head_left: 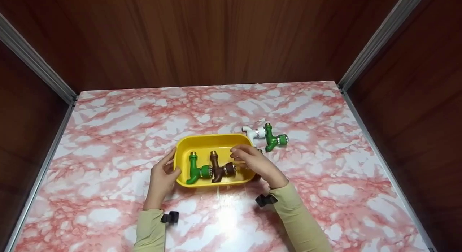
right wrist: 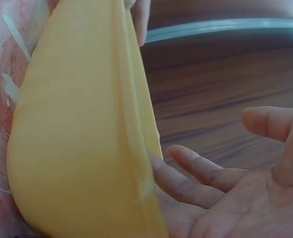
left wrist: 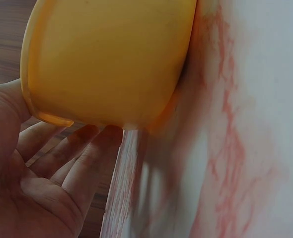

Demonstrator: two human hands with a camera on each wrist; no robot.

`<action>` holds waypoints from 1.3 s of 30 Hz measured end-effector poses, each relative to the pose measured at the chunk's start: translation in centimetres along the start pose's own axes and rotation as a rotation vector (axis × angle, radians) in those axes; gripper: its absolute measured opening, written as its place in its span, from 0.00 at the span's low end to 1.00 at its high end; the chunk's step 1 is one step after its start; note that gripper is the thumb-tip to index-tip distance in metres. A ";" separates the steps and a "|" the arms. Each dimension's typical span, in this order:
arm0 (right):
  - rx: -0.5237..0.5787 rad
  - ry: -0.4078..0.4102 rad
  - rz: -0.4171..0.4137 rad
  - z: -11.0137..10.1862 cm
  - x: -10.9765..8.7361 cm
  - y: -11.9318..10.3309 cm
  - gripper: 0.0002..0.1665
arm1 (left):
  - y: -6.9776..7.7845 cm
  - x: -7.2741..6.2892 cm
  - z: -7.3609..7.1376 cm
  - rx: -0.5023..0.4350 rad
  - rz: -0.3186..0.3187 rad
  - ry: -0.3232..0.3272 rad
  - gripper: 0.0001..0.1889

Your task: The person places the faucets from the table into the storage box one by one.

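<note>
Bare left hand [head_left: 161, 178], left of centre: thumb opposite fingers, gripping! Bare right hand [head_left: 255, 162], just right of centre: fingers extended, thumb apart. Left forearm [head_left: 150, 228], right forearm [head_left: 300, 219], pale olive-green fabric sleeves, both angling up from bottom edge.

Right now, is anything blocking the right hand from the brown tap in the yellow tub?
Nothing visible does. The right hand reaches over the rim of the yellow tub, and the brown tap lies uncovered inside.
</note>
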State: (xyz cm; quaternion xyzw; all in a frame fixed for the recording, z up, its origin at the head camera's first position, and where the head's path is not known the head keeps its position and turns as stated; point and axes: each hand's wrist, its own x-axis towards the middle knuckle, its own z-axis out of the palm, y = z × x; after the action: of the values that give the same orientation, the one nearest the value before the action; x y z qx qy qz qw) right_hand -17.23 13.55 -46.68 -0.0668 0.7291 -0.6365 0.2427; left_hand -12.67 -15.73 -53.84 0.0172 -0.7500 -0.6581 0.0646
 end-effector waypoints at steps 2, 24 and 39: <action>0.006 -0.001 -0.005 -0.1 -0.1 0.0 0.31 | 0.1 0.0 0.0 -0.001 -0.004 0.001 0.35; 0.080 -0.086 -0.090 -2.0 -1.5 -0.2 0.28 | 0.1 0.1 0.0 0.004 -0.002 -0.001 0.35; 0.092 -0.064 -0.121 -3.3 -2.6 -0.3 0.33 | 0.3 -0.1 0.0 0.005 -0.015 0.006 0.35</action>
State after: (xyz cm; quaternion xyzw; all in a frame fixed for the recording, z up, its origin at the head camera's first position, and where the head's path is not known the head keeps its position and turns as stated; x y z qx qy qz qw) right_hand -16.45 17.58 -45.48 -0.1198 0.6856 -0.6803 0.2298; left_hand -12.59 -15.71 -53.56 0.0249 -0.7512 -0.6567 0.0617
